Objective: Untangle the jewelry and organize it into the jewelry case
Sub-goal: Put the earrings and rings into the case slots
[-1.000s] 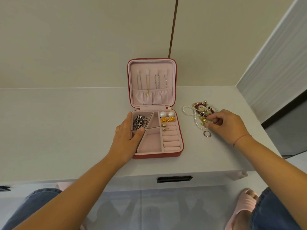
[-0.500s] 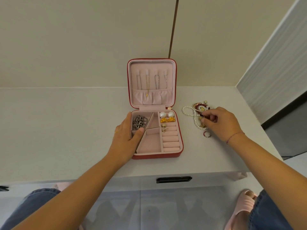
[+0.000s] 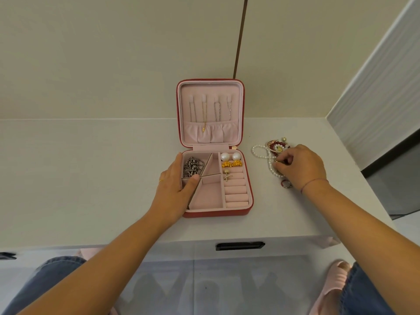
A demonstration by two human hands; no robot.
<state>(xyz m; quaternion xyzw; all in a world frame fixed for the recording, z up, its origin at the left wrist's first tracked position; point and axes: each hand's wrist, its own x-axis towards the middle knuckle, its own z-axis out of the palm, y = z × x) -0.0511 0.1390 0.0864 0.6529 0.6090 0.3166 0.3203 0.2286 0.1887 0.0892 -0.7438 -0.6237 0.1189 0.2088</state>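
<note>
Right hand is down on the tangled pile, fingers pinched together on something small in the knot, though exactly which strand I cannot tell from here. The pile sits on the white worktop at about three o'clock from the jewelry case, just beside it but not touching.

Left hand lies flat against the case's nine o'clock side, fingers relaxed and gripping nothing, thumb hooked over the rim by the silver chain. That is a sensible brace.

To do this well, I'd say lift one strand slowly and let the rest hang loose; tugging would only tighten the knot. The pearl strand loops out widest, so it looks the easiest to tease free.

The pile itself: white pearls snaking around dark red beads with gold bits at twelve o'clock, and a small ring lying apart at six o'clock. The case stands open, pink-lined, with pearl studs and gold pieces already seated.
</note>
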